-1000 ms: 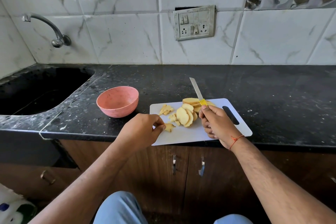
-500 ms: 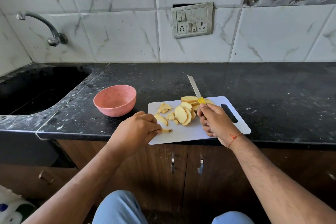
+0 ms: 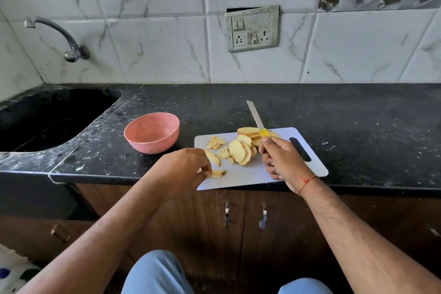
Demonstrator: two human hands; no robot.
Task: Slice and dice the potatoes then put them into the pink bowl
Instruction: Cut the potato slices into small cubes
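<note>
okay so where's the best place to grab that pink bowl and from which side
Grip the pink bowl by its rim on the near right side, thumb inside, fingers outside. It stands upright and open, left of the cutting board, and the left hand is nearest that side.

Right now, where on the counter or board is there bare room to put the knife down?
Bare counter right of the cutting board, and behind it toward the wall. On the board, only the near strip between both hands. Crowded: the potato slices and the pink bowl on its left.

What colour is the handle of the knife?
Yellow, seen on the knife handle above the gripping right hand, in the head view.
</note>
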